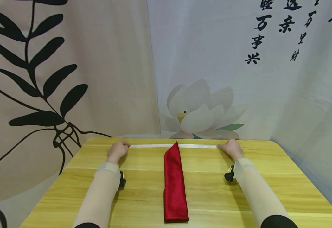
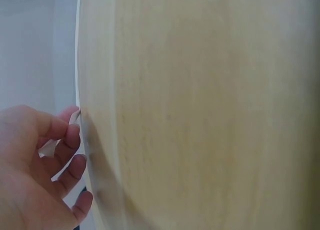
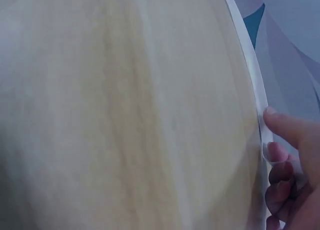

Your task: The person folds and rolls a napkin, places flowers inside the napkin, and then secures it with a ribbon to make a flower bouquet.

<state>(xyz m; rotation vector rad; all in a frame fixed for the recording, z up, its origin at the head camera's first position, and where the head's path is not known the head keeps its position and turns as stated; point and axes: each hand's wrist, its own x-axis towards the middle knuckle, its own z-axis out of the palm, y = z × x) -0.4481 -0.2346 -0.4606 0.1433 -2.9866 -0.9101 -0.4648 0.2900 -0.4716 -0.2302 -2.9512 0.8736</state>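
Note:
A narrow white ribbon (image 1: 149,146) runs straight between my two hands near the table's far edge. My left hand (image 1: 118,151) pinches one end; in the left wrist view, thumb and index finger hold the ribbon end (image 2: 74,116) while the other fingers curl loosely. The other end is pinched by my right hand (image 1: 231,148), and the right wrist view has the thumb on the flat ribbon (image 3: 256,83). Between the hands lies a folded red satin cloth (image 1: 175,186), long and narrow with a pointed far tip. That tip hides the ribbon's middle.
The wooden table (image 1: 143,196) ends just beyond the hands. Behind it hangs a pale curtain (image 1: 120,79) with printed leaves, a lotus and black characters. A small dark camera (image 1: 229,174) sits at the right wrist, another (image 1: 122,180) at the left.

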